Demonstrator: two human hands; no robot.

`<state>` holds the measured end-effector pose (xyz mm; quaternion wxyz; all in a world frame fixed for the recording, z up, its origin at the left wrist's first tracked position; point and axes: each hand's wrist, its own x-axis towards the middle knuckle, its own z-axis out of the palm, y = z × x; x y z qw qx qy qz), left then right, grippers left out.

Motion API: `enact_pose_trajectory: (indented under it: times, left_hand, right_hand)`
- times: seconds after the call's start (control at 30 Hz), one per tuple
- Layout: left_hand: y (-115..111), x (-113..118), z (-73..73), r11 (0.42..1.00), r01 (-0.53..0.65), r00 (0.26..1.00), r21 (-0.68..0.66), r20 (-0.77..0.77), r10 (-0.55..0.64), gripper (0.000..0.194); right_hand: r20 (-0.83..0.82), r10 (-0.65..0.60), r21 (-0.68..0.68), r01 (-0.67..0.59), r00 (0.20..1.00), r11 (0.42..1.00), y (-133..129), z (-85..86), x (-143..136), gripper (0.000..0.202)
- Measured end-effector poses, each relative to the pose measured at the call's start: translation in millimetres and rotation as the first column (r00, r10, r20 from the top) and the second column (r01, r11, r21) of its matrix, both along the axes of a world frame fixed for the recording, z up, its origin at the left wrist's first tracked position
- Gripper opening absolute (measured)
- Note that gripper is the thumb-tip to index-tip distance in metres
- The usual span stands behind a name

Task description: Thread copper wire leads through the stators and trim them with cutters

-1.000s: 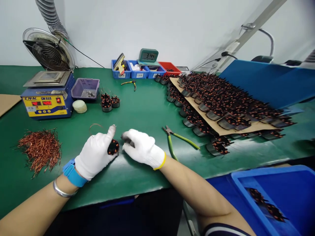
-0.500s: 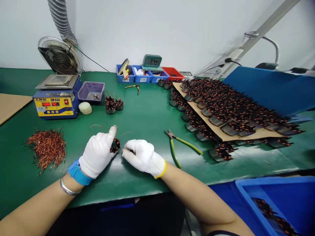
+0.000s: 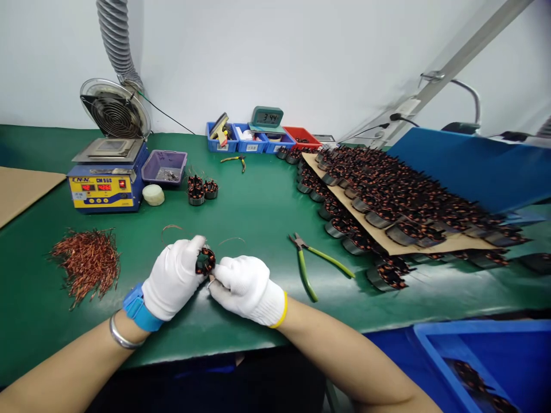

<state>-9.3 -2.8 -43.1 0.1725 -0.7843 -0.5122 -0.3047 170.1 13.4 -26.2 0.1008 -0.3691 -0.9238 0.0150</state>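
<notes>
Watching from out here, I take the green-handled cutters (image 3: 302, 245) as my landmark. Left of them, near the bench's front edge, the wound ring (image 3: 210, 262) sits in the left hand (image 3: 172, 281), whose gloved fingers are curled round it. Between ring and cutters, the right hand (image 3: 245, 287) has its fingers narrow at the ring's rim; I cannot tell whether they pinch a wire. A fine wire (image 3: 232, 238) arcs just beyond; I judge it could snag the glove and bend, and a loose left grip might let the ring twist if tugged. Farther left of the cutters lies the copper heap (image 3: 88, 261). Beyond them, leftward, stand 3 other rings (image 3: 197, 197); rightward, the packed rings (image 3: 387, 189) crowd their cardboard, where a knock could tip edge pieces.
</notes>
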Motion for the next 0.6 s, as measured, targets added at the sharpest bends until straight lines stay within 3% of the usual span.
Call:
enact_pose_trajectory:
  times: [0.27, 0.47, 0.6]
  left_hand:
    - [2, 1, -3.1, 0.993, 0.1, 0.992, -0.062, -0.076, -0.105, 0.015]
    - [6, 0, -1.8, 0.977, 0.136, 0.983, -0.162, -0.099, -0.153, 0.02]
    - [5, -1, 11.7, 0.95, 0.133, 0.976, -0.283, -0.13, -0.175, 0.033]
  right_hand:
    - [0.078, -0.061, 0.002, 0.061, 0.995, 0.998, -6, 1.2, -2, 0.028]
    - [0.09, -0.122, -0.055, 0.127, 0.988, 0.99, -3, 1.1, -1, 0.03]
    - [0.087, -0.139, -0.075, 0.145, 0.986, 0.987, 0, 1.9, 1, 0.03]
